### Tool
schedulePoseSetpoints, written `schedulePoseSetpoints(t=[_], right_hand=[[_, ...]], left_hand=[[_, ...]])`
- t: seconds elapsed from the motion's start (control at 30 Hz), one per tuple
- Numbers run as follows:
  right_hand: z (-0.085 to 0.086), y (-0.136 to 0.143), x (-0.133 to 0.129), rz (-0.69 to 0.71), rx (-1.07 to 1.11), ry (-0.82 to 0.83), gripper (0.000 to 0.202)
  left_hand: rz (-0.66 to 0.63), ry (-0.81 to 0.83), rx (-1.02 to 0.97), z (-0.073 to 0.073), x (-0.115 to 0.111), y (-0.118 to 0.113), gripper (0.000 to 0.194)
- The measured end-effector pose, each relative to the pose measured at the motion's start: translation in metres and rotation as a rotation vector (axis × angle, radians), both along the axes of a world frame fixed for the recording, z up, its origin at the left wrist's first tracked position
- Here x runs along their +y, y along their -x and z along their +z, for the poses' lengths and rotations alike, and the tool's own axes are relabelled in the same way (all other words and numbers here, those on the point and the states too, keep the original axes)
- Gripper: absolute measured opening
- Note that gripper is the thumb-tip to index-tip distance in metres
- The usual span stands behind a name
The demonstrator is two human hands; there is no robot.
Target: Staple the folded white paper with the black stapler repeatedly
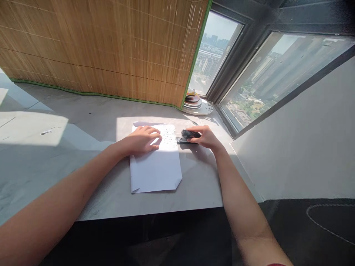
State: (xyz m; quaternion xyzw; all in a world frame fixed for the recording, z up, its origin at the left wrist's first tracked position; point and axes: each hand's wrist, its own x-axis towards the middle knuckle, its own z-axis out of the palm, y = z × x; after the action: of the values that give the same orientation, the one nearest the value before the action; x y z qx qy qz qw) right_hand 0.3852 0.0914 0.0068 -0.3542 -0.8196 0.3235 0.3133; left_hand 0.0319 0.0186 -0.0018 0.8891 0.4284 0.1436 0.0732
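Observation:
A white sheet of paper lies on the grey stone ledge, its two near corners folded over and small dark marks on its sunlit upper part. My left hand rests flat on the paper's upper left, fingers spread. To the right of the sheet, my right hand grips a black stapler that lies on the ledge. The stapler's front end points left and sits right at the paper's right edge; I cannot tell whether the sheet is between its jaws.
A bamboo blind with green edging hangs along the back. Several stacked plates or discs stand in the window corner. A pen-like thing lies behind the stapler. The white wall bounds the right, and the ledge's front edge is near my arms.

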Motion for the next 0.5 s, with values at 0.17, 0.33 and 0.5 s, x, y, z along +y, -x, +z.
schedulePoseSetpoints(t=[0.17,0.33,0.5], right_hand=[[0.007,0.009,-0.008,0.064,-0.058,-0.057,0.034],[0.016,0.025,-0.017,0.137,-0.092,-0.107,0.032],[0.021,0.037,-0.026,0.137,-0.086,-0.126,0.029]], left_hand=[[-0.065,0.003,-0.045,0.008,-0.007,-0.006,0.029],[-0.322,0.103,-0.08,0.01,-0.014,-0.013,0.041],[-0.27,0.081,-0.056,0.009,-0.016,-0.018,0.048]])
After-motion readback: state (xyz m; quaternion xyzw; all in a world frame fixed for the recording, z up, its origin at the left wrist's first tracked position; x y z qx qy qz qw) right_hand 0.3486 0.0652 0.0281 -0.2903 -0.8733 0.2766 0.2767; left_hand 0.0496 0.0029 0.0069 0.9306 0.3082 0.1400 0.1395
